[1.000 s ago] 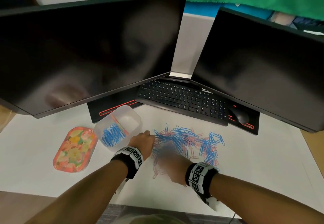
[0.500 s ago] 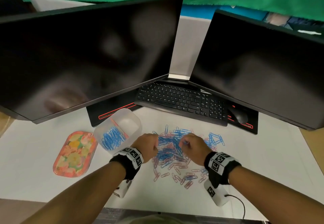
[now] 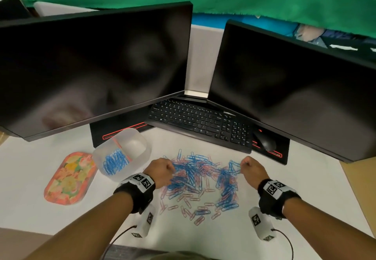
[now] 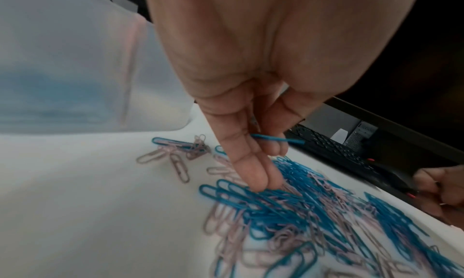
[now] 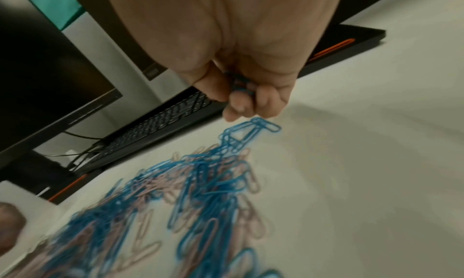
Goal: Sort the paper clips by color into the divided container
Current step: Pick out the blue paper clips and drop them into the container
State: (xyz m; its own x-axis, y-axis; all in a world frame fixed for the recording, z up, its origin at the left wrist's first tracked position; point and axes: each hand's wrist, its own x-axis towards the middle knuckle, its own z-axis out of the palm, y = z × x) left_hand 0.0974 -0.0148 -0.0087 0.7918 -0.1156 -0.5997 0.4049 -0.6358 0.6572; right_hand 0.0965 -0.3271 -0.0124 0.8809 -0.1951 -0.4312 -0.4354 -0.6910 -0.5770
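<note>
Blue clips are gripped in the curled left hand (image 4: 253, 143) and in the clenched right hand (image 5: 241, 91), at either edge of a pile of blue and pink paper clips (image 3: 201, 180) spread on white paper (image 3: 274, 178). The divided container (image 3: 140, 154), blue clips in one half, is seen left, beside a floral tray (image 3: 67, 180); a keyboard (image 3: 201, 123) lies behind.

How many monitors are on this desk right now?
2. The left monitor stands behind the container; the right monitor stands behind the mouse. Both are dark, angled toward each other over the keyboard.
</note>
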